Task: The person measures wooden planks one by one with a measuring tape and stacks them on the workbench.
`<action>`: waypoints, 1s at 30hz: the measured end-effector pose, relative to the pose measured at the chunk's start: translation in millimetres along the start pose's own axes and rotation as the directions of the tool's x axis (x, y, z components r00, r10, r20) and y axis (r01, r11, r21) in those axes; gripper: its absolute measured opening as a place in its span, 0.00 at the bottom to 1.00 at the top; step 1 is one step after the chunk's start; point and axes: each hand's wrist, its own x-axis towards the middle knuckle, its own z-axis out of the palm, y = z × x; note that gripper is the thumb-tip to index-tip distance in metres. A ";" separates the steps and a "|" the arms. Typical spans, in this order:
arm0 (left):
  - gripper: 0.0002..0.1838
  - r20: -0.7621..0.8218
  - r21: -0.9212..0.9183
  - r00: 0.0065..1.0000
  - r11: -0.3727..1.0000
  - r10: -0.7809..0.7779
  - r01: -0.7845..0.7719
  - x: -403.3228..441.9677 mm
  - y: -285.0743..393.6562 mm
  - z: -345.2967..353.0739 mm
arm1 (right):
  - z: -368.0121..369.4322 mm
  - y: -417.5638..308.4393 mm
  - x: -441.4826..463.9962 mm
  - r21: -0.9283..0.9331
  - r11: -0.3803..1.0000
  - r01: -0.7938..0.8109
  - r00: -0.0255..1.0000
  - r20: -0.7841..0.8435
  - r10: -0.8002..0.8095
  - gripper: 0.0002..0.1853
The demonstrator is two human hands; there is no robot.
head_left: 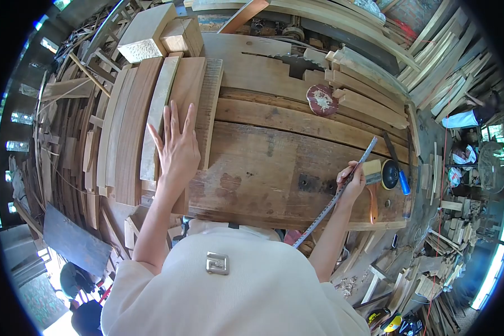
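Note:
My left hand (179,143) lies with fingers spread on a brown wooden board (190,73) at the left end of the workbench (252,162). Side by side with that board are several other planks (140,123) and a ridged strip of wood (211,106). My right hand (351,183) is closed around a long metal ruler (325,211), which slants over the bench's front edge. Just right of this hand lie a brush with an orange wooden handle (373,204), a round black object (390,173) and a tool with a blue handle (404,182).
Two thick wooden blocks (148,33) rest at the far left of the bench. A round, dark red, worn disc (322,99) lies near short wood pieces (372,107) at the back right. Stacked lumber (442,61) fills the surroundings. Another person (84,313) is at lower left.

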 end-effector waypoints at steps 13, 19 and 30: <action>0.29 0.047 0.032 0.999 0.999 0.005 -0.007 26.1 -2.0 6.5 | 1.3 -1.2 -2.6 0.037 0.999 -0.010 1.000 -0.008 0.010 0.17; 0.28 0.257 -0.048 0.966 0.999 -0.007 0.020 40.5 4.0 -13.3 | 0.9 -0.6 -1.6 -0.004 1.000 -0.004 1.000 0.006 0.004 0.18; 0.29 -0.091 -0.528 0.625 0.494 0.775 -0.691 133.6 183.0 16.4 | 0.7 0.9 -1.4 -0.019 1.000 -0.007 1.000 -0.010 0.007 0.17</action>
